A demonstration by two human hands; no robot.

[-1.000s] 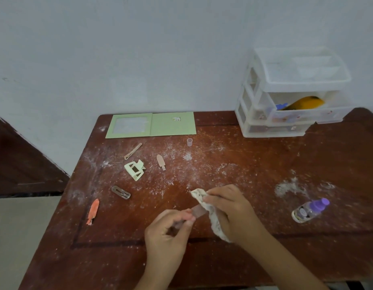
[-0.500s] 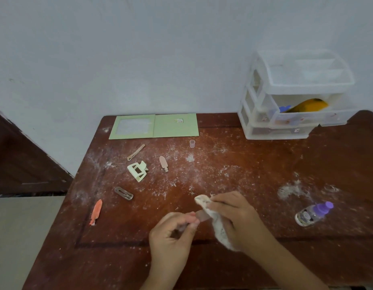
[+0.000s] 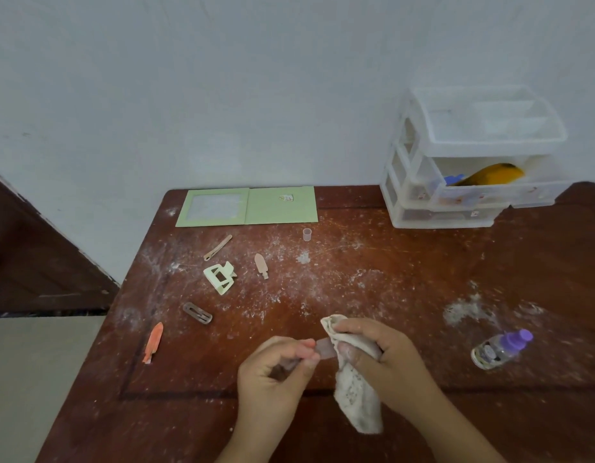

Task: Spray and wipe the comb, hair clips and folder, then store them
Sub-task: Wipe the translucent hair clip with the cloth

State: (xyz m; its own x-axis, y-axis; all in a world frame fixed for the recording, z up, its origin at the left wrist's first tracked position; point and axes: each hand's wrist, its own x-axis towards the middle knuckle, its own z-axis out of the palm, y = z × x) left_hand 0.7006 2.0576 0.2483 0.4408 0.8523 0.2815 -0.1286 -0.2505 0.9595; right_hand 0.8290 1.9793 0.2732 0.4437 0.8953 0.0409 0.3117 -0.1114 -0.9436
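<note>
My left hand (image 3: 272, 375) pinches a small pinkish-brown hair clip (image 3: 324, 349) over the table's front middle. Holding a white cloth (image 3: 356, 392), my right hand (image 3: 386, 359) presses the cloth against the clip's far end. More hair clips lie on the dusty table: an orange one (image 3: 153, 342), a brown snap clip (image 3: 197, 313), a pale green claw clip (image 3: 220, 277), a beige clip (image 3: 261, 265) and a thin tan one (image 3: 218, 247). The green folder (image 3: 247, 206) lies open at the back edge. An orange comb (image 3: 493, 173) rests in the open drawer.
A white plastic drawer unit (image 3: 456, 195) stands at the back right with its middle drawer pulled out. A small spray bottle with a purple top (image 3: 501, 349) lies on its side at the right. A tiny clear cap (image 3: 307, 234) stands near the folder. White dust covers the wooden table (image 3: 389, 262).
Both hands stay together on the clip and cloth, with only slight finger shifts. The camera has tilted a little, moving everything lower in view.
</note>
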